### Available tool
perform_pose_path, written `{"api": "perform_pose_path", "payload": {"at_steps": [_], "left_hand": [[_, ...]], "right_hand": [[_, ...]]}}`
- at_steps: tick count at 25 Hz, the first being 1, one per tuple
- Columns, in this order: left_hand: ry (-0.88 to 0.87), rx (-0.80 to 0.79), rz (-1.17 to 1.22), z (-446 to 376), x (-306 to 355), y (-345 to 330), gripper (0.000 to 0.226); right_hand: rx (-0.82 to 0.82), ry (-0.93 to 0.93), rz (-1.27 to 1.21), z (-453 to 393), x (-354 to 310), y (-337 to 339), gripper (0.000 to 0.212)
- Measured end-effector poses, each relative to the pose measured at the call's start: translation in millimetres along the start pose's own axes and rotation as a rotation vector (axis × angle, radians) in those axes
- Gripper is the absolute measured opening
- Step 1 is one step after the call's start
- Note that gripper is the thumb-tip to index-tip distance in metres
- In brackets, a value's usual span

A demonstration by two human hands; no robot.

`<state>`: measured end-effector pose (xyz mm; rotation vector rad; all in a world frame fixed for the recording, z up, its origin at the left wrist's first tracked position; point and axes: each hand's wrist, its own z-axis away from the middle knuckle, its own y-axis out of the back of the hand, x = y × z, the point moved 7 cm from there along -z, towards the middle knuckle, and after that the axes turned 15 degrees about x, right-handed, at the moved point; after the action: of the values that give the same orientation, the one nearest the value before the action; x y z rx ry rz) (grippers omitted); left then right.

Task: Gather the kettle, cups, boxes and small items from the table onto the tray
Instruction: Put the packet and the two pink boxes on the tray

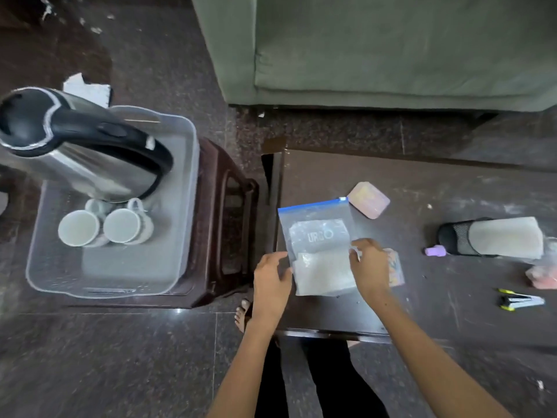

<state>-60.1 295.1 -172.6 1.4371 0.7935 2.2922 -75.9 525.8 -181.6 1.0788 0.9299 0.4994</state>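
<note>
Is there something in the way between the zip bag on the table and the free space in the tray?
Nothing visible blocks it. The zip bag lies at the table's left edge, both hands at its sides. The tray stands left across a gap; kettle and cups fill its far half, and the near half is free.

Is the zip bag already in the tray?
No, the zip bag lies on the table between both hands; the tray holds only the kettle and cups.

Single head-worn view, steeply downward and close over table (422, 188), tray (187, 164) at left.
</note>
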Motion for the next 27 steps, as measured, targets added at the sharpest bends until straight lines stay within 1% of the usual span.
{"api": "perform_pose_path", "payload": {"at_steps": [2,5,7,9,11,13,16,18,21,23,25,27], "left_hand": [[0.071,-0.048,-0.046,-4.8,-10.2,-25.6,0.024],[0.127,-0.088,-0.114,-13.3,-20.1,-51.7,0.020],[0.173,-0.076,-0.116,-15.8,-23.9,-62.0,0.021],[0.213,-0.018,-0.084,-17.2,-25.8,-64.1,0.022],[0.258,0.033,-0.001,-17.0,-27.2,-61.7,0.022],[0.302,0.037,0.085,-15.6,-28.6,-58.6,0.024],[0.387,-0.030,0.305,-11.5,-27.7,-56.5,0.033],[0.430,-0.082,0.430,-6.6,-22.6,-52.1,0.035],[0.393,-0.098,0.491,-3.1,-12.1,-36.9,0.033],[0.349,-0.102,0.491,-1.6,-7.7,-28.7,0.040],[0.273,-0.079,0.388,0.6,-4.6,-22.1,0.048],[0.169,-0.015,0.245,4.9,2.3,-14.0,0.044]], "right_hand": [[-0.050,0.006,0.052,-15.7,10.3,-11.4,0.021],[-0.114,-0.010,0.022,-32.4,22.8,-28.5,0.025],[-0.130,-0.040,-0.035,-36.6,29.4,-32.1,0.021],[-0.132,-0.088,-0.197,-33.3,28.7,-25.5,0.012],[-0.174,-0.109,-0.429,-27.9,22.6,-13.9,0.016],[-0.278,-0.079,-0.562,-21.5,15.1,-0.6,0.020],[-0.447,-0.041,-0.618,-13.3,9.4,18.4,0.031],[-0.486,-0.068,-0.646,-12.0,12.4,28.5,0.031],[-0.476,-0.103,-0.649,-11.5,14.9,40.6,0.031],[-0.459,-0.123,-0.646,-9.2,12.9,46.5,0.029],[-0.441,-0.144,-0.669,-5.5,9.8,49.3,0.030],[-0.403,-0.113,-0.651,-2.6,6.5,48.6,0.029]]}}
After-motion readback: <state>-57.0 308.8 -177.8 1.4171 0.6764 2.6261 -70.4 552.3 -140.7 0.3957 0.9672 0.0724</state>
